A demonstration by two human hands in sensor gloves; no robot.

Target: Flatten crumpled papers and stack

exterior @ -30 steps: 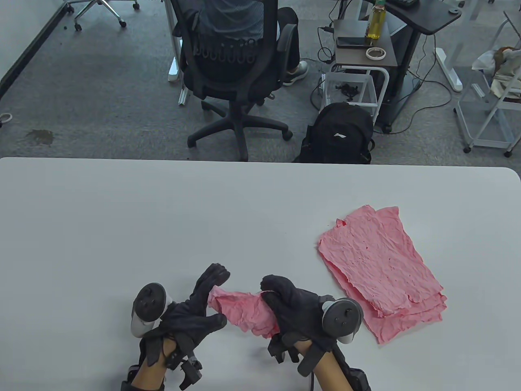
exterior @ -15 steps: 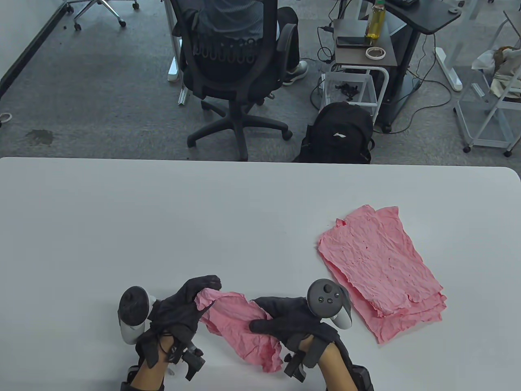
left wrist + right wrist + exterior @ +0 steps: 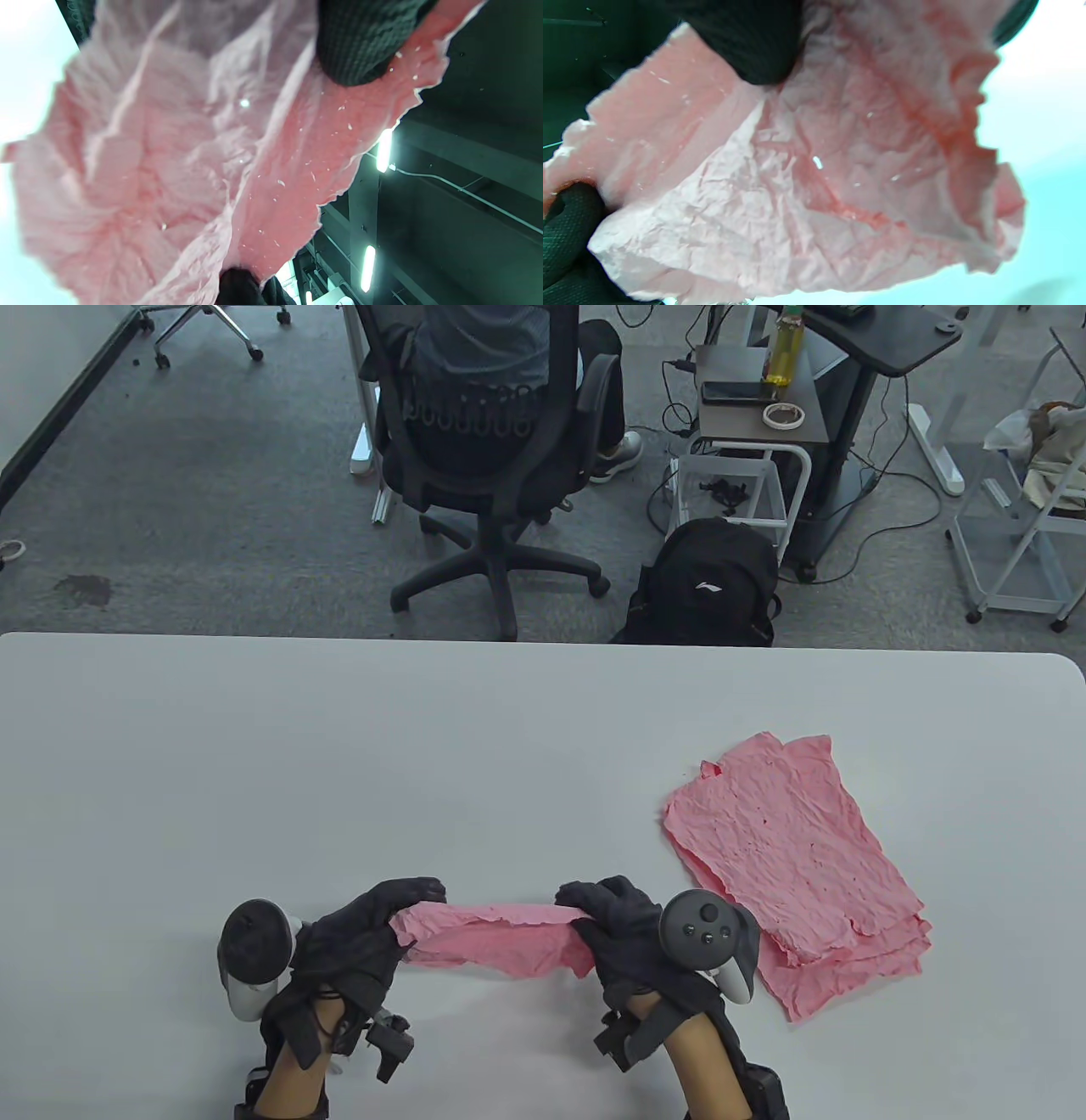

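A crumpled pink paper (image 3: 496, 937) is stretched between my two hands near the table's front edge, held a little above the table. My left hand (image 3: 373, 925) grips its left end and my right hand (image 3: 607, 920) grips its right end. The wrist views show the paper close up, in the left wrist view (image 3: 178, 169) and in the right wrist view (image 3: 806, 178), each with a gloved finger pressed on it. A stack of flattened pink papers (image 3: 789, 865) lies on the table to the right of my right hand.
The grey table (image 3: 424, 763) stretches away behind my hands. Beyond its far edge stand an office chair (image 3: 488, 449), a black backpack (image 3: 708, 585) and a small cart (image 3: 755, 415).
Both hands have pulled apart, stretching the pink paper out sideways from a bunched lump into a long band. The left hand moved left, the right hand turned and shifted right.
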